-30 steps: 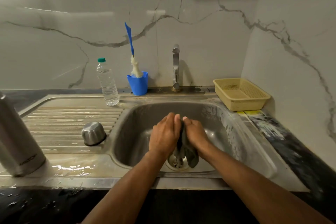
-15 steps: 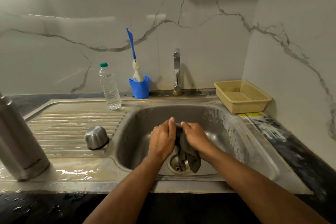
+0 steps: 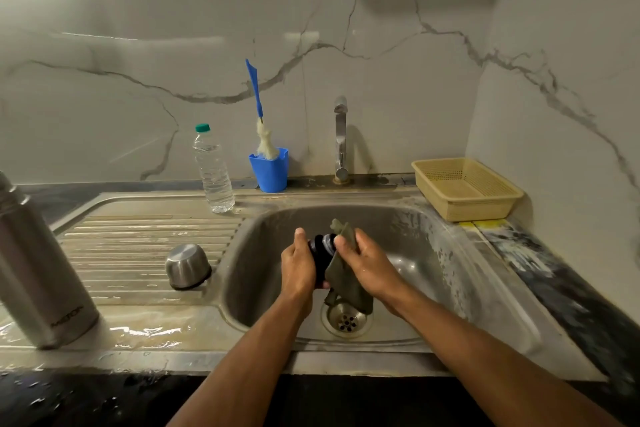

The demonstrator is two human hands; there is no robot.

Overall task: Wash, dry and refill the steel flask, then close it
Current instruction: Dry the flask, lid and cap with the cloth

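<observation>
Both hands raised, left hand [image 3: 300, 265] gripping what looks like one stopper [image 3: 320, 248], right hand [image 3: 367, 262] clutching one cloth [image 3: 346, 282]

Yellow basket [image 3: 465, 189] right; blue cup [image 3: 269, 170] holds brush [image 3: 258, 107].

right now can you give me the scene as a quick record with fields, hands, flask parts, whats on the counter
left hand: holds a dark stopper over the sink basin
right hand: presses a grey-green cloth against the stopper
steel flask: upright on the wet drainboard, far left, open
steel cup lid: upside down on the drainboard
water bottle: capped, behind the drainboard
blue cup: holds a bottle brush
tap: no water seen running
basket: right of the sink
</observation>
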